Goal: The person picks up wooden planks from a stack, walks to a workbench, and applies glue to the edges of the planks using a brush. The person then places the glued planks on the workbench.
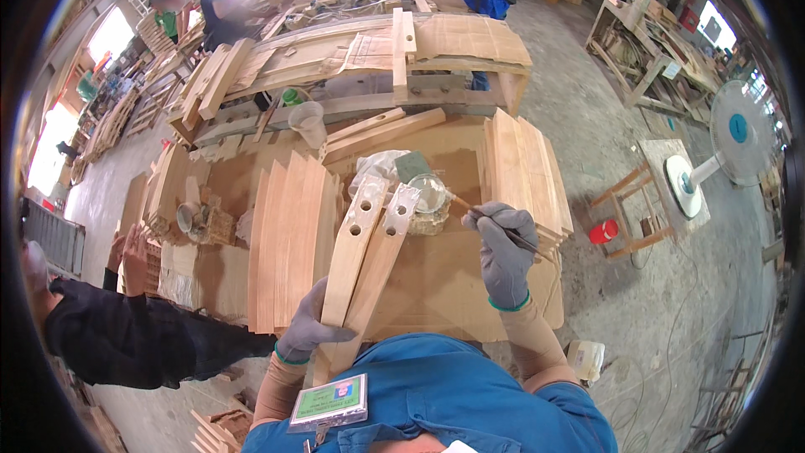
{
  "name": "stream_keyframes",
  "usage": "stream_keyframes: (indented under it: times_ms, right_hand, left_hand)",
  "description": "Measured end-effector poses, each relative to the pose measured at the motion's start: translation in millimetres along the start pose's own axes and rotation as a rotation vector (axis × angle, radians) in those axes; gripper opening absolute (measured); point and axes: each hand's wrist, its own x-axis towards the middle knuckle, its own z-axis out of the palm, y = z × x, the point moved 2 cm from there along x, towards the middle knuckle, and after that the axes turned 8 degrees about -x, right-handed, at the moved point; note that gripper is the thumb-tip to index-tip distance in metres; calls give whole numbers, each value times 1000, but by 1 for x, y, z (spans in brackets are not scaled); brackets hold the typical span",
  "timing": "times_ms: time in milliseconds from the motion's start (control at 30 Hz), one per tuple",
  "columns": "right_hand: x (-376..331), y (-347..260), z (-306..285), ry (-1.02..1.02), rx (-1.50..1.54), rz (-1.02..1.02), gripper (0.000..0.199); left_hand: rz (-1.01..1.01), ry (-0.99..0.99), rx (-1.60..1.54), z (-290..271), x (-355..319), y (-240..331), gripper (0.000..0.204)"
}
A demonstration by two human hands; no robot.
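My left hand (309, 331), in a grey glove, is wrapped round the lower part of two long wooden pieces (345, 262) held side by side. Their far ends carry round holes and a wet, whitish coating. In my gloved right hand (506, 253), a thin-handled brush (461, 201) points left and away from me. Its tip is at a round clear container (430, 194) with whitish contents, just beyond the coated ends. Behind the container lie a dark green block (412, 166) and a crumpled white bag or cloth (376, 166).
Wooden slats stand stacked at left (288, 239) and right (527, 172) on the cardboard-covered table (436, 285). A translucent cup (308, 122) stands behind. A person in black (142, 331) is close at left. To the right are a fan (696, 174) and a red container (604, 231).
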Motion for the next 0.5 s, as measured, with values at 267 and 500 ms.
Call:
stream_keyframes:
  times_ms: [267,500]
  right_hand:
    - [-10,2,1,-110,-66,12,14]
    - [-6,-6,10,-129,44,48,12]
  left_hand:
    - [3,13,37,-1,-4,-2,87]
    - [2,-1,-4,-1,-11,-6,87]
